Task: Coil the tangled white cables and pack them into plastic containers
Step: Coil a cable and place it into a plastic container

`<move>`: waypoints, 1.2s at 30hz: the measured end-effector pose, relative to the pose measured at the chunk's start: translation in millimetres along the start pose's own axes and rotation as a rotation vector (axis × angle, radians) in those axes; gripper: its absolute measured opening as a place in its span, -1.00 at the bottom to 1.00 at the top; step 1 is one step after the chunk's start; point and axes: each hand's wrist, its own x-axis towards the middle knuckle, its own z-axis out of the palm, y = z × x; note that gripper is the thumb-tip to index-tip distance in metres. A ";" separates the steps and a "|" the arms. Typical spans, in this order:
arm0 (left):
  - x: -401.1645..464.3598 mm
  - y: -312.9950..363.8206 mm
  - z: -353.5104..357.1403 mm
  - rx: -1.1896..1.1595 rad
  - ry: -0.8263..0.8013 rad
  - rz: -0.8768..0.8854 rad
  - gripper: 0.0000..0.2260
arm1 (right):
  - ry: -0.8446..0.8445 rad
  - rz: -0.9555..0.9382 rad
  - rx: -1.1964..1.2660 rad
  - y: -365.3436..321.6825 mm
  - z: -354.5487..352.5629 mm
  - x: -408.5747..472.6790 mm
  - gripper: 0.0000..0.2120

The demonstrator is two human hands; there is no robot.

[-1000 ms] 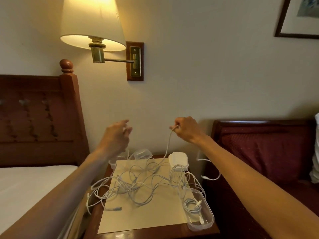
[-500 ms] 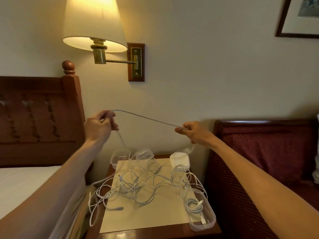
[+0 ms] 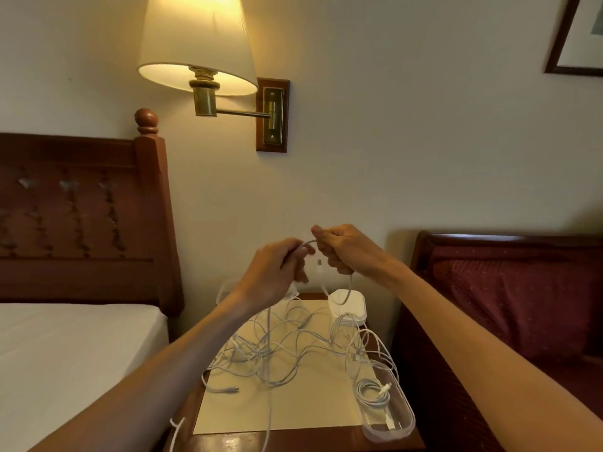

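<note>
A tangle of white cables [image 3: 287,350] lies spread over a cream mat [image 3: 293,406] on a wooden nightstand. Above it my left hand [image 3: 280,272] and my right hand [image 3: 342,247] are close together, both gripping one white cable [image 3: 308,243] that arcs between them. A loop hangs from my right hand and a long strand drops from my left hand past the table's front edge. An oval clear plastic container [image 3: 396,425] at the front right corner holds one coiled cable [image 3: 372,391]. A white square container [image 3: 347,305] sits at the back right.
The nightstand [image 3: 293,442] stands between a bed with a white sheet [image 3: 71,353] and wooden headboard on the left and a red upholstered chair [image 3: 509,305] on the right. A lit wall lamp [image 3: 199,50] hangs above. More clear containers sit behind my left hand, mostly hidden.
My hands were spread apart with the cable stretched between them; my left hand has swung back to the right hand, folding the cable into a loop.
</note>
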 end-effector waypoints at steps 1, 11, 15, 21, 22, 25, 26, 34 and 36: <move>0.7 -2.8 0.3 -0.039 0.039 -0.013 -0.81 | -0.032 0.024 0.033 0.2 -0.1 -2.6 -0.57; 18.4 -44.7 -53.2 0.154 0.406 -0.300 -0.77 | -0.224 0.249 0.554 25.6 -2.0 -19.3 -0.60; 17.2 -61.9 -67.3 0.205 0.466 -0.389 -0.76 | -0.209 0.272 0.723 22.1 6.5 -18.9 -0.62; -3.5 -86.1 -60.7 0.193 0.115 -0.260 -0.82 | -0.061 0.182 1.045 9.5 -7.2 -15.8 -0.60; -9.5 -90.1 -56.6 0.179 0.027 -0.239 -0.83 | -0.016 0.164 1.091 9.2 -12.4 -13.9 -0.59; -30.0 -89.9 -42.8 0.096 -0.042 -0.233 -0.79 | 0.095 0.122 1.168 13.0 -27.1 -10.0 -0.61; -35.1 -89.5 -37.6 0.092 -0.053 -0.246 -0.76 | 0.107 0.113 1.172 14.9 -29.9 -9.8 -0.63; -18.5 10.2 -12.9 0.365 -0.815 -0.092 -0.60 | 0.017 0.102 0.670 6.8 -6.6 -11.3 -0.73; -6.6 27.2 -22.2 0.250 -0.751 -0.059 -0.57 | 0.038 0.090 0.506 4.4 -2.6 -13.6 -0.71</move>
